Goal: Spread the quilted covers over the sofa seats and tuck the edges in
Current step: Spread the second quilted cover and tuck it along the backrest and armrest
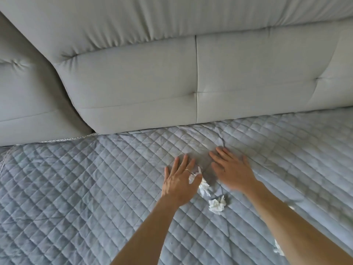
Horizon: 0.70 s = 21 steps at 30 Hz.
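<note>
A blue-grey quilted cover (80, 188) lies spread across the sofa seat, its far edge running under the grey back cushions (137, 83). My left hand (179, 180) rests flat on the cover with fingers spread, a ring on one finger. My right hand (233, 169) lies flat beside it, fingers spread, slightly blurred. A small crease (222, 141) shows in the cover just beyond my right fingertips. Neither hand grips anything.
Two crumpled white tissues (204, 185) (217, 205) lie on the cover near my wrists; the nearer one touches my left thumb. Another white scrap (278, 249) shows by my right forearm. A second back cushion (24, 104) sits at left, with white fringe (57, 140) along its base.
</note>
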{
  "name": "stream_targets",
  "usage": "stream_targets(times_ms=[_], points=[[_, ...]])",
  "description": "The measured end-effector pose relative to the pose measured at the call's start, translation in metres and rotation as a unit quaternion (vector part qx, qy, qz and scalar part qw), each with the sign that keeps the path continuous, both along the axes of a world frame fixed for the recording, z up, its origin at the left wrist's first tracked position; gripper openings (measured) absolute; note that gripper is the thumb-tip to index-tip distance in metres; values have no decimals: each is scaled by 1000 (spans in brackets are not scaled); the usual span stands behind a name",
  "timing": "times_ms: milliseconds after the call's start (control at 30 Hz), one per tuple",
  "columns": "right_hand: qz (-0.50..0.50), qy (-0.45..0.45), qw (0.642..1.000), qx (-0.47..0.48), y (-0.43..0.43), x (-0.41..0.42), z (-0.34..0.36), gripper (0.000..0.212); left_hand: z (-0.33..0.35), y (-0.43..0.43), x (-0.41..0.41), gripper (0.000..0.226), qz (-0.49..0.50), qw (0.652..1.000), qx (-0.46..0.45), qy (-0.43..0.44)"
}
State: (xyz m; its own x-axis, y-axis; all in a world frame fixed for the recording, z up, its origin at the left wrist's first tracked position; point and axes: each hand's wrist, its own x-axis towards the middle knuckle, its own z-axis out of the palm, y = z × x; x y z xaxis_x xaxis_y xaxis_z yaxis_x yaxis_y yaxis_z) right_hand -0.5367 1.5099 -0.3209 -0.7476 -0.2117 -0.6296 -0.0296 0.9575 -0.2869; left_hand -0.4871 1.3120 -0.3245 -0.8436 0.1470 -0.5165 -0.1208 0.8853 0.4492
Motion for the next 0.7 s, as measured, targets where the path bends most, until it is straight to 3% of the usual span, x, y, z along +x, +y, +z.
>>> stream_targets(times_ms=[133, 267, 400, 533, 633, 700], points=[[-17, 8, 1000, -13, 29, 27, 5, 53, 2, 34, 22, 78, -50, 999, 2, 12], [10, 31, 999, 13, 45, 69, -4, 60, -12, 57, 51, 82, -64, 991, -3, 114], [4, 108, 994, 16, 47, 131, -20, 62, -26, 71, 82, 42, -106, 980, -28, 165], [-1, 144, 989, 43, 43, 159, -28, 65, -38, 70, 87, 32, -124, 975, -52, 175], [-10, 140, 990, 19, 42, 151, -23, 58, -36, 69, 77, 13, -161, 978, -74, 109], [-18, 153, 988, -5, 48, 145, -11, 50, -25, 75, 68, 22, -137, 987, -75, 30]])
